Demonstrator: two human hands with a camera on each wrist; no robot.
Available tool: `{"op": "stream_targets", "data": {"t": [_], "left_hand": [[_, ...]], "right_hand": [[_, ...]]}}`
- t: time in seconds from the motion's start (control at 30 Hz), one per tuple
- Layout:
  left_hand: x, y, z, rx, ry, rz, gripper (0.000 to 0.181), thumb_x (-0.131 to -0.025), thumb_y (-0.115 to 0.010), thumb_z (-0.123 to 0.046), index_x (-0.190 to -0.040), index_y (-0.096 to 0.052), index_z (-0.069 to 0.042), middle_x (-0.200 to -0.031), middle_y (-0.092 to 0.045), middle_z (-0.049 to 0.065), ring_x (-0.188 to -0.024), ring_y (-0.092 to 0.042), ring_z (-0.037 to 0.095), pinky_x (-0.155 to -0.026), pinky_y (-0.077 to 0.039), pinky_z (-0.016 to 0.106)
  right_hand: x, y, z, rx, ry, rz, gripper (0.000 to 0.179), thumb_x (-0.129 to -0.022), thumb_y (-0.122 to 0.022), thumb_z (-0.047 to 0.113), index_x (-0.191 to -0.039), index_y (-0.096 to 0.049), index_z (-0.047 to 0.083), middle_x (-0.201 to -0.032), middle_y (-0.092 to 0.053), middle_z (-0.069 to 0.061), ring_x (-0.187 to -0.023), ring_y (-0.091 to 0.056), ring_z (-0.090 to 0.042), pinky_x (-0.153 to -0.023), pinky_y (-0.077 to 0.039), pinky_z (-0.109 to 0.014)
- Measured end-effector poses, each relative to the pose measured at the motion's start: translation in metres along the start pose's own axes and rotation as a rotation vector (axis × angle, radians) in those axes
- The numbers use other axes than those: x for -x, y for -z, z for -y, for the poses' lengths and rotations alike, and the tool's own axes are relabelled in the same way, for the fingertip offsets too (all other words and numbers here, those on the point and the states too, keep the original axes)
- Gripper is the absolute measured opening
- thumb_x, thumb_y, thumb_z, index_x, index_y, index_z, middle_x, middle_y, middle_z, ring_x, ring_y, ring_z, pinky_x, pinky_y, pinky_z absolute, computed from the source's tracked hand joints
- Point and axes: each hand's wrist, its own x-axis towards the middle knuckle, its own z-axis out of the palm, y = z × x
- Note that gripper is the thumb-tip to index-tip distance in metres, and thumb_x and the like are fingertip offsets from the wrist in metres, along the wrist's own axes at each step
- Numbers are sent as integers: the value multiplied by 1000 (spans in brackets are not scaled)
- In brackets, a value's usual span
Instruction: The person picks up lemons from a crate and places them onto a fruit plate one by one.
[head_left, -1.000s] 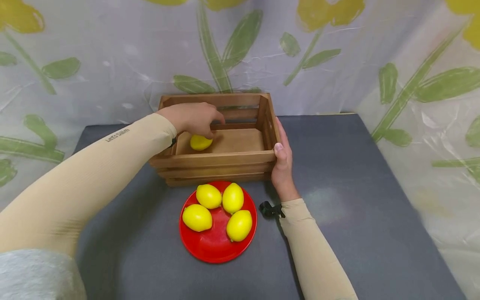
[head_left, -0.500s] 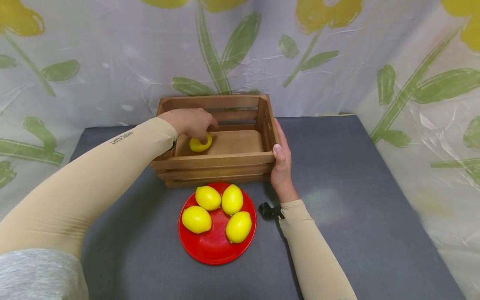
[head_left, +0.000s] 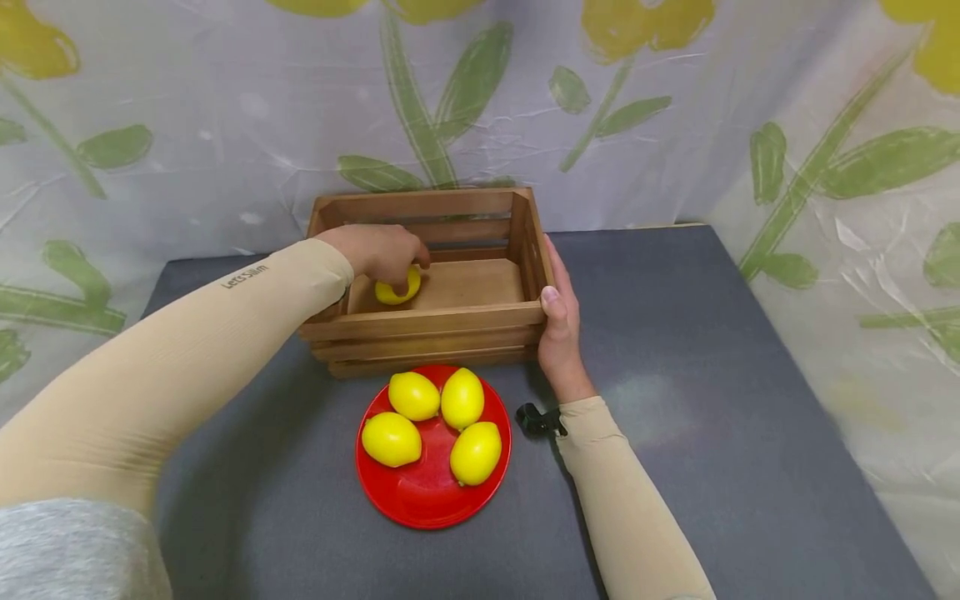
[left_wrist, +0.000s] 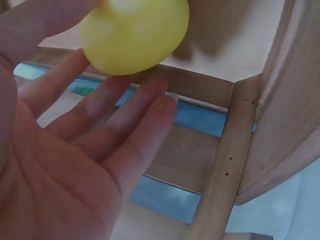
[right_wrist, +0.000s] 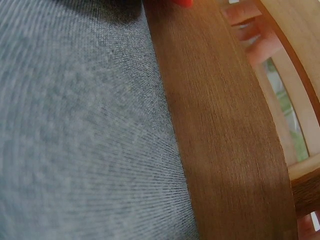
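My left hand [head_left: 384,252] reaches into the left part of a slatted wooden crate [head_left: 427,321]. Thumb and index finger pinch a lemon [head_left: 392,293] low over the crate floor; in the left wrist view the lemon [left_wrist: 137,35] sits at the top, with the other fingers [left_wrist: 137,142] spread below it. My right hand [head_left: 561,325] holds the crate's right side, thumb at the front corner, other fingers along the outer wall. In front of the crate, a red plate [head_left: 427,504] bears several lemons, one of them the nearest lemon [head_left: 476,454].
A dark grey table [head_left: 675,375] carries the crate and plate. The crate stands close to a flower-patterned sheet [head_left: 262,133] at the back. In the right wrist view, the crate's wooden slat [right_wrist: 225,140] fills the middle.
My left hand has moved slightly down, and its finger now lies over the lemon in the crate. My right hand stays at the crate's side. The lemons on the plate have not moved.
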Motion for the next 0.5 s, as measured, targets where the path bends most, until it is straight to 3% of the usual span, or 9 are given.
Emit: {"op": "stream_targets", "data": {"t": [0.5], "left_hand": [[0, -2, -2, -31, 15, 41, 64, -94, -74, -9, -156, -58, -13, -160, -53, 18, -128, -54, 34, -116, -51, 53]], "right_hand": [[0, 1, 0, 7, 11, 8, 77, -94, -38, 41, -170, -35, 31, -174, -36, 5, -151, -40, -26, -122, -31, -63]]}}
